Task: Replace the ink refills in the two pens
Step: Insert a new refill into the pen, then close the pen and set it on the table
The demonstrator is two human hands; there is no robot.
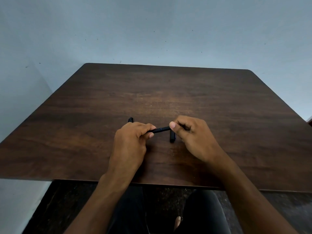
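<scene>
Pen [159, 130] held between both hands: black, thin blue ring mid-barrel. Two other pen pieces, [130, 119] and [172, 137]: black. Table [168, 92]: dark brown woodgrain, lighter patch at centre. Wall [152, 27]: pale grey-blue, small dark specks. Trousers [202, 210]: black.

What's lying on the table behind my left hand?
Behind the left hand, one black tip of a dark pen-like piece pokes out on the wooden table. The rest is covered by the hand, so its length and exact kind cannot be seen.

Black pen [159, 129] held level — 2 black pieces [172, 137] on table.
</scene>
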